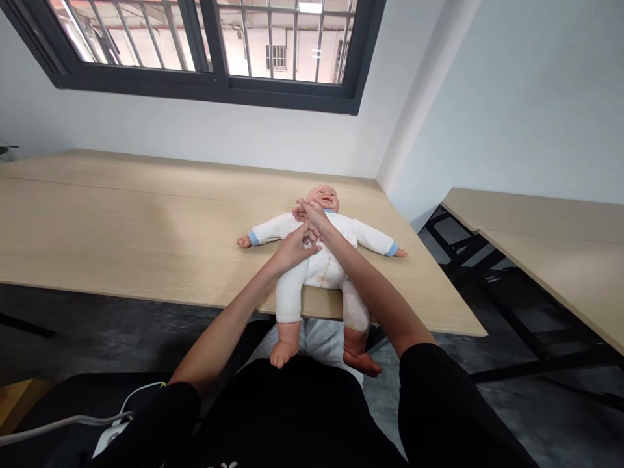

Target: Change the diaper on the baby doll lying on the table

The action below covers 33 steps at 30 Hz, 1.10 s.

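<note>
A baby doll (325, 263) in a white romper with blue cuffs lies on its back on the wooden table (121, 240), arms spread and bare legs hanging over the near edge. My left hand (296, 245) rests on the doll's chest with its fingers pinched together on the front of the romper. My right hand (312, 214) is just above it, near the doll's collar, its fingers also pinched on the fabric. Both forearms reach out from black sleeves.
A second wooden table (546, 247) stands to the right, with a gap and black metal frame between. A dark-framed window (214, 45) sits above the white wall. A white cable (112, 416) lies on something black at the lower left.
</note>
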Motion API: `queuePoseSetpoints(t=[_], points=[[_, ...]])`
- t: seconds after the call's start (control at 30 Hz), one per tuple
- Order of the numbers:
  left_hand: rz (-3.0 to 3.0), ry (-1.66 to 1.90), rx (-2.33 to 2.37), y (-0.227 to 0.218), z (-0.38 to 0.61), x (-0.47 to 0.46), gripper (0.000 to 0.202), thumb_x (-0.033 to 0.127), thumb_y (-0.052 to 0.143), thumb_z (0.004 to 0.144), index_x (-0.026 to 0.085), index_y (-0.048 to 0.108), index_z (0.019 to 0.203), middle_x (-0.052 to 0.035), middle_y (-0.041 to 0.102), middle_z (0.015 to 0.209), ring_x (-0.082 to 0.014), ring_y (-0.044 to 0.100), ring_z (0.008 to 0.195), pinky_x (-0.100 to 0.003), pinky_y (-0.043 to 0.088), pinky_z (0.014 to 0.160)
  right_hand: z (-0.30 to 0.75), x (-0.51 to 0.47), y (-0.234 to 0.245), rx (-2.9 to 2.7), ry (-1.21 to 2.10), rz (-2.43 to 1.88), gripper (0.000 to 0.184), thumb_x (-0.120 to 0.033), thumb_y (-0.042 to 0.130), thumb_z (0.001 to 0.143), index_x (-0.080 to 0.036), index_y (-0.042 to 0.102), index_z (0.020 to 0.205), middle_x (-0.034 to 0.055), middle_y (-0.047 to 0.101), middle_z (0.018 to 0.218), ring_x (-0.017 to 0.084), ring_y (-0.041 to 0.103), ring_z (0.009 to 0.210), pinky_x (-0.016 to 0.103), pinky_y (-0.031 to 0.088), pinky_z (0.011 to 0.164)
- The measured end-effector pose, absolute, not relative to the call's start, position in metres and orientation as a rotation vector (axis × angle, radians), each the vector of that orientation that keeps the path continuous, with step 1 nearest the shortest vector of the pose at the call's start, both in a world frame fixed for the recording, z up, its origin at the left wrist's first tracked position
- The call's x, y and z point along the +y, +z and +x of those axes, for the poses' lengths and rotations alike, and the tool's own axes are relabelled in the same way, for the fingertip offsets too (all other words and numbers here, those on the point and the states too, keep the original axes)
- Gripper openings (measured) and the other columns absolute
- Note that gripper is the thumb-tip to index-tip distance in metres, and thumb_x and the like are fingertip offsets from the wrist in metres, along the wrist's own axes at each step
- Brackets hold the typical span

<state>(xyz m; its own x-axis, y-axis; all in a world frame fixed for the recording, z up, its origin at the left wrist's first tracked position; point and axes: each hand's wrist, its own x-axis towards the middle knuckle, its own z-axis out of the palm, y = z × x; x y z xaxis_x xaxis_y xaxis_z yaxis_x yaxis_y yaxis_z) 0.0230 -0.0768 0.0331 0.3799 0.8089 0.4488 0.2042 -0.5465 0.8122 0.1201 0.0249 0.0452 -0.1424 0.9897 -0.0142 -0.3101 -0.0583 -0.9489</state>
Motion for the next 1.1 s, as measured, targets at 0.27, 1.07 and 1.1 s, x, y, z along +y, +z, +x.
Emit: queuePoseSetpoints(t=[0.27,1.07,1.1], points=[[2.340,1.038,0.909,0.036,0.026,-0.091,0.011,0.026,0.057,0.090,0.018,0.058,0.083,-0.0102,0.064,0.102,-0.0249,0.058,0.102,-0.038,0.046,0.092,0.121,0.013,0.053,-1.043,1.496,-0.873,0.012,-0.019,0.050,0.102,-0.015,0.053,0.091,-0.0017,0.062,0.063,0.009,0.058,0.056,0.016,0.045,0.061],[2.542,0.690,1.032,0.035,0.018,-0.129,0.051,0.033,0.053,0.098,0.021,0.042,0.147,-0.0111,0.040,0.156,-0.0243,0.029,0.150,-0.045,0.016,0.124,0.148,-0.012,0.087,-1.203,0.789,-0.748,0.008,-0.023,0.049,0.100,-0.020,0.056,0.100,-0.0034,0.056,0.070,0.008,0.057,0.066,0.019,0.048,0.068],[2.532,0.683,1.011,0.035,0.017,-0.130,0.051,0.033,0.053,0.098,0.022,0.042,0.146,-0.0100,0.039,0.157,-0.0240,0.027,0.151,-0.046,0.014,0.125,0.159,-0.025,0.095,-1.218,0.690,-0.735,0.011,-0.028,0.048,0.101,-0.021,0.056,0.102,-0.0028,0.057,0.071,0.009,0.058,0.068,0.020,0.049,0.069]])
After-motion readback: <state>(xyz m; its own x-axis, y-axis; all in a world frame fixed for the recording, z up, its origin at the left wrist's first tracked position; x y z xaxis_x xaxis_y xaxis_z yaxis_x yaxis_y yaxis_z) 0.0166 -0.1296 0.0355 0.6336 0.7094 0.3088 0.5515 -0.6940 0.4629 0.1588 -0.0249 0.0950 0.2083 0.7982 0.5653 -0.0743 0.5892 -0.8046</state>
